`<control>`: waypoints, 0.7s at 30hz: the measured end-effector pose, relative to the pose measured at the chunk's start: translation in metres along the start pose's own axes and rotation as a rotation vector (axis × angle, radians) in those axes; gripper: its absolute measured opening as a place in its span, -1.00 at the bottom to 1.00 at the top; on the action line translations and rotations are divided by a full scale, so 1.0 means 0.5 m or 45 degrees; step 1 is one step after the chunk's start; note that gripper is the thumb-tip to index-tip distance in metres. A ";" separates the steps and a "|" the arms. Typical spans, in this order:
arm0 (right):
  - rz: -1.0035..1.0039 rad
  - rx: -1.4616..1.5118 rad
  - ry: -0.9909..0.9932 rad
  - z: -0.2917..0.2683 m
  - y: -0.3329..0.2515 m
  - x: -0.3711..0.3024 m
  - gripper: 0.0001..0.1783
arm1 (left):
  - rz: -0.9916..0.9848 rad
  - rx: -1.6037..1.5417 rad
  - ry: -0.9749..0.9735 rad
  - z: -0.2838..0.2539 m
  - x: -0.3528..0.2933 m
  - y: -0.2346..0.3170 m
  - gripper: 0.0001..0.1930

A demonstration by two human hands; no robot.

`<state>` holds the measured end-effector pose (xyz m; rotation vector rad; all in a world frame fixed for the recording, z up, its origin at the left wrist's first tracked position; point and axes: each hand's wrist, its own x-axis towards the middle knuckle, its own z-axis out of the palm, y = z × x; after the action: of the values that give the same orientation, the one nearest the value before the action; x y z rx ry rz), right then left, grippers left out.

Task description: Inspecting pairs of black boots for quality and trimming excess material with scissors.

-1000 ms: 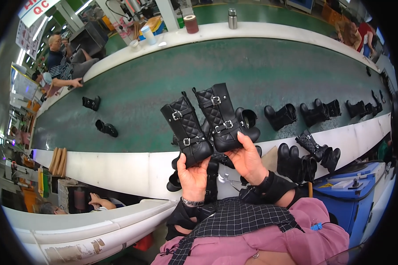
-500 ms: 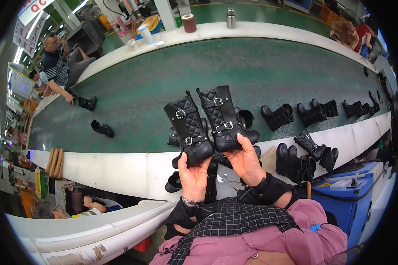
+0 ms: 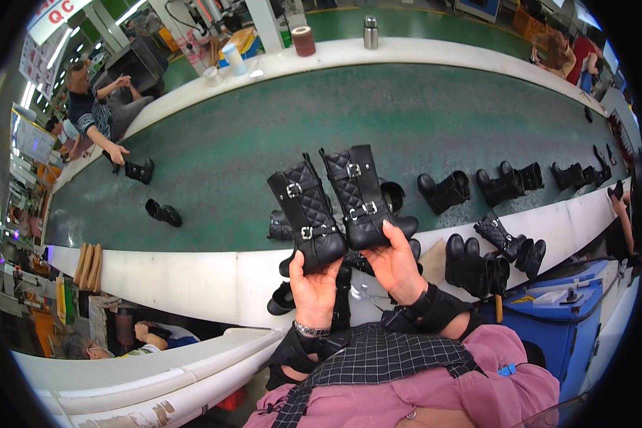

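Observation:
Two black quilted boots with silver buckles are held up side by side in front of me, shafts upward. My left hand (image 3: 312, 291) grips the left boot (image 3: 308, 210) near its toe, thumb against the front. With my right hand (image 3: 396, 267) I hold the right boot (image 3: 357, 192) the same way, thumb on its lower part. The toes of the two boots nearly meet between my hands. Behind and below them, more black boots are partly hidden, among them one boot (image 3: 281, 298) on the white ledge beside my left hand.
A green conveyor belt (image 3: 214, 143) runs across, bordered by a white ledge (image 3: 185, 274). Black boots (image 3: 446, 191) line its right side; others (image 3: 488, 267) stand on the near ledge. A co-worker (image 3: 93, 107) reaches to a boot at far left. A blue machine (image 3: 567, 314) stands at right.
The pair of boots in my hands has dropped slightly in view. Boots on the belt have shifted a little left. The co-worker's hand at far left now touches or nears a boot.

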<state>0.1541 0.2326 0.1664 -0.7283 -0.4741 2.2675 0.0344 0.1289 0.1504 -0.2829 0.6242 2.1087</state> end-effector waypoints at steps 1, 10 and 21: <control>-0.009 0.002 -0.003 0.001 0.001 -0.001 -0.59 | -0.003 0.026 -0.004 0.000 0.001 0.000 -0.54; -0.067 -0.066 -0.027 0.003 0.003 0.003 -0.59 | 0.030 0.041 -0.102 0.008 -0.001 0.002 -0.51; -0.148 -0.035 -0.125 0.023 -0.004 -0.002 -0.59 | 0.055 0.069 -0.110 0.015 0.000 0.003 -0.50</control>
<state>0.1488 0.2319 0.1768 -0.5894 -0.5805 2.1989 0.0334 0.1320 0.1570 -0.1481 0.6401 2.1294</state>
